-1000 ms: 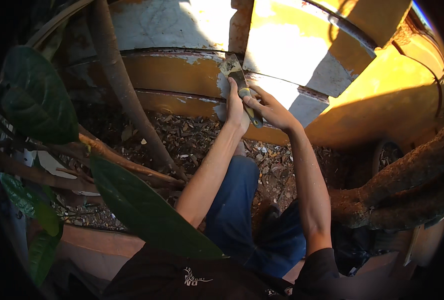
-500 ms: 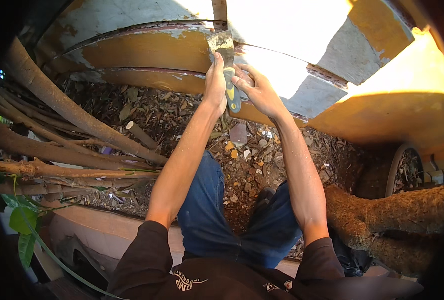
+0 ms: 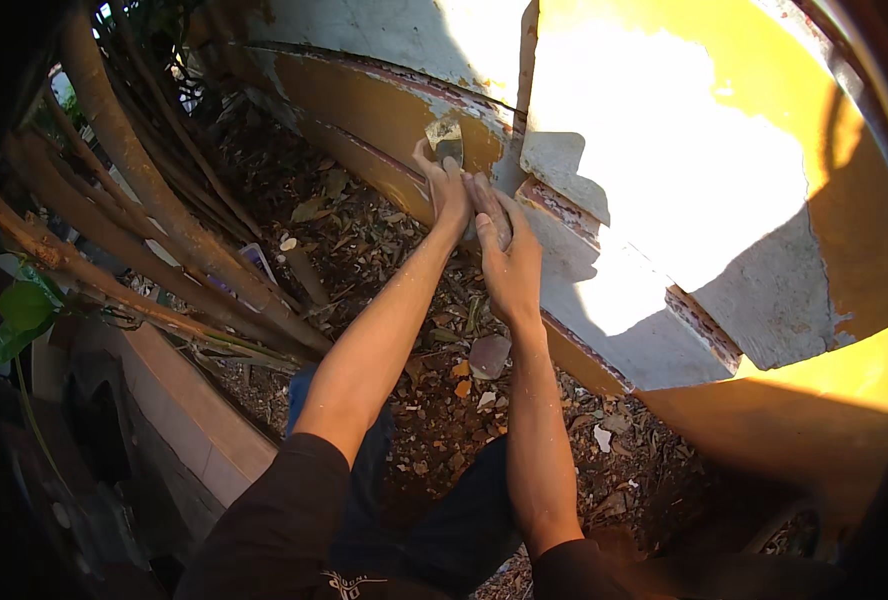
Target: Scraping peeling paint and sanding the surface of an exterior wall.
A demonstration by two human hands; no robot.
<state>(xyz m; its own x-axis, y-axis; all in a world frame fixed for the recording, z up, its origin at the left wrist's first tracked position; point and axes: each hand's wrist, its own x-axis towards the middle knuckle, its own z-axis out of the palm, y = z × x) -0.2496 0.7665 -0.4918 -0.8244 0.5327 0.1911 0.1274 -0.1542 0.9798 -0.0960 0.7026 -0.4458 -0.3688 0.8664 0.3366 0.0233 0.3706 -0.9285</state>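
Observation:
A paint scraper (image 3: 446, 138) with a wide, paint-smeared metal blade points up and away from me, its blade against or just in front of the yellow painted patch of the wall (image 3: 482, 150). My left hand (image 3: 449, 195) is closed round it just below the blade, thumb lying up along the metal. Pressed close on the right, my right hand (image 3: 512, 260) is closed too, its fingers curled at the handle end. Both hands hide the handle. Above and to the right, the wall shows scraped grey-white areas and flaking edges.
Bare branches (image 3: 164, 200) crowd the left side. Dry leaves and debris cover the ground, with a flat stone (image 3: 489, 356) below my hands. A low tiled ledge (image 3: 189, 400) runs at lower left. Strong sunlight falls across the wall's right part (image 3: 664, 170).
My view has turned right, so the wall now fills more of the right side. Both hands remain together on the scraper, which has tilted, its handle now covered by my hands.

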